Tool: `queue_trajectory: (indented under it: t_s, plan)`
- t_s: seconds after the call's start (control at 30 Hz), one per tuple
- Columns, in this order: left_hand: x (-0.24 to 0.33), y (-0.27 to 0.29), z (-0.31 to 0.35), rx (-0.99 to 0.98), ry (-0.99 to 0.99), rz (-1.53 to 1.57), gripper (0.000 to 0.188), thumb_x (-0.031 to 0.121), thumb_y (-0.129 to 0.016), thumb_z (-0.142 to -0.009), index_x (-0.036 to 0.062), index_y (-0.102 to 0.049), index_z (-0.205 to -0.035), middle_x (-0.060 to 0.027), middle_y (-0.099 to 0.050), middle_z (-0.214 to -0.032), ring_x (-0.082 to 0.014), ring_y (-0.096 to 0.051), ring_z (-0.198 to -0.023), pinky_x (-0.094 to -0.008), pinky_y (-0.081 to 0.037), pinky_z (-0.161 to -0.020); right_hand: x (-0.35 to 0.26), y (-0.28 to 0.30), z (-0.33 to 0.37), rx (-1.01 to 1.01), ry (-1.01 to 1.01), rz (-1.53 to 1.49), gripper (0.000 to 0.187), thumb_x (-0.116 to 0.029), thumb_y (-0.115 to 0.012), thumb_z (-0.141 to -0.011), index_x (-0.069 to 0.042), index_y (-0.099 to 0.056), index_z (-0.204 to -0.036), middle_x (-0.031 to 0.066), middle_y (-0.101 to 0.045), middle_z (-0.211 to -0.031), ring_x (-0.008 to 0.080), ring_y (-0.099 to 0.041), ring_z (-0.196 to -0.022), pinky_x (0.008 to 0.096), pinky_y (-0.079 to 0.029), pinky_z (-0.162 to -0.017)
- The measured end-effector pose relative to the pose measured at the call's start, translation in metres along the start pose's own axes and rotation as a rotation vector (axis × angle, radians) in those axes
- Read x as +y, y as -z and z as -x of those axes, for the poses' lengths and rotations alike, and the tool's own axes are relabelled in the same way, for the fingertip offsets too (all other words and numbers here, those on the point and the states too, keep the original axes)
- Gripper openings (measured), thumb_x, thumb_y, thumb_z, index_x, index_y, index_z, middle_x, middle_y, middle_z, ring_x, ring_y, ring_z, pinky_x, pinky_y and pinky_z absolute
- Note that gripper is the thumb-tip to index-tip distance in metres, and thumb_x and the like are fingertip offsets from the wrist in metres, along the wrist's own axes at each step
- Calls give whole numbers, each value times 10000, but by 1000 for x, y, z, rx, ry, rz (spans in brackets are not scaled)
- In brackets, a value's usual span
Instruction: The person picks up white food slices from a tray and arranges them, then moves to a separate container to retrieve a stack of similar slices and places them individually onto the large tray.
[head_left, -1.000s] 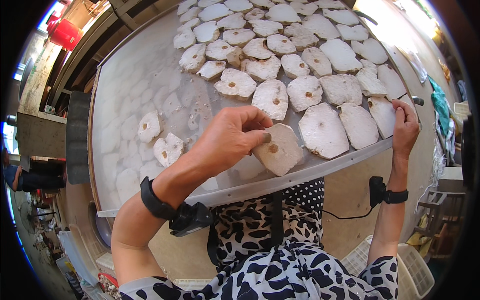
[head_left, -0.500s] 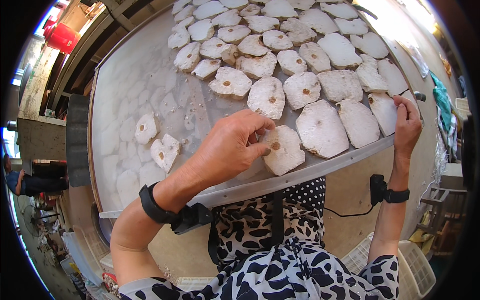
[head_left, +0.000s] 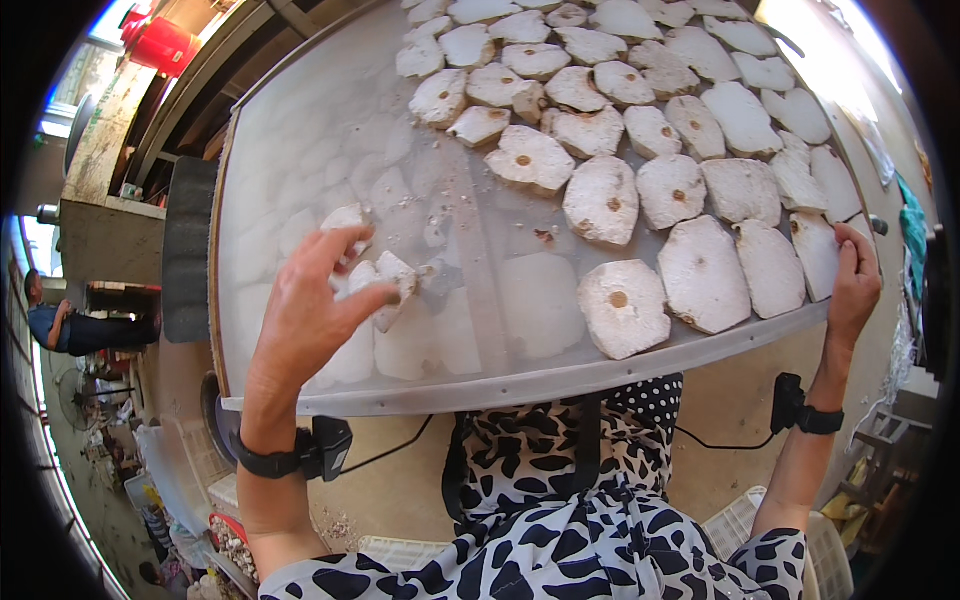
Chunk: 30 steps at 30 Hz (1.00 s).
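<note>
A wide, metal-edged mesh-like panel (head_left: 470,378) carries several rows of flat, chalky white slabs (head_left: 600,200), many with a round brown spot. At the left, my left hand (head_left: 315,295) reaches over two loose white pieces (head_left: 396,285), thumb and fingers spread around them; a firm hold does not show. My right hand (head_left: 855,285) is closed on the panel's right edge, beside a slab (head_left: 815,255). One spotted slab (head_left: 624,310) lies apart near the front edge. Pale slab shapes show dimly through the panel's left half.
White crumbs (head_left: 435,225) are scattered mid-panel. A red container (head_left: 160,45) stands on a ledge at the upper left. Further left, another person (head_left: 90,320) stands in dark clothing. White plastic crates (head_left: 735,510) sit below, and a wooden stool (head_left: 885,450) is at the right.
My left hand has left the spotted slab by the front edge and moved left to the two loose pieces. My right hand stays at the panel's edge. The whole view has shifted slightly.
</note>
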<state>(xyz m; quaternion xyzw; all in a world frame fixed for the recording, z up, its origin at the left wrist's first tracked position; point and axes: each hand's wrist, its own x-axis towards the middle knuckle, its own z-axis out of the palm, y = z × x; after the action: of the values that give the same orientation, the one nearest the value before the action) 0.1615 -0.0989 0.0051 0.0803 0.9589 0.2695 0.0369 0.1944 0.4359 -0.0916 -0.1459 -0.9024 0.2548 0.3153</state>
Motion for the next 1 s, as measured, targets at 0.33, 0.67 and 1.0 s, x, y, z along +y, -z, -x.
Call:
queue_trajectory:
  t_s: [0.33, 0.67, 1.0]
  plan:
    - [-13, -24, 25, -64, 104, -4, 588, 81, -802, -658, 55, -571, -1198, -96, -572, -1066, -219, -561, -918, -334, -490, -752, 4, -3, -1, -22, 7, 10, 241, -77, -479, -948, 10, -672, -1063, 66, -690, -996, 148, -633, -942, 267, -478, -875]
    - [30, -42, -12, -160, -411, -38, 572, 12, -748, -676, 82, -571, -1216, -142, -571, -1158, -347, -558, -1054, -381, -488, -846, -5, -1, 0, 8, 11, 4, 228, -81, -492, -934, 13, -681, -1021, 77, -697, -954, 147, -641, -919, 271, -483, -854]
    - [48, -44, 1, -447, -316, 194, 443, -46, -717, -700, 39, -626, -1125, -108, -584, -1079, -233, -620, -862, -316, -511, -771, -7, -1, 0, 11, -10, -6, 234, -81, -489, -934, 21, -679, -1026, 85, -700, -960, 163, -650, -930, 277, -491, -864]
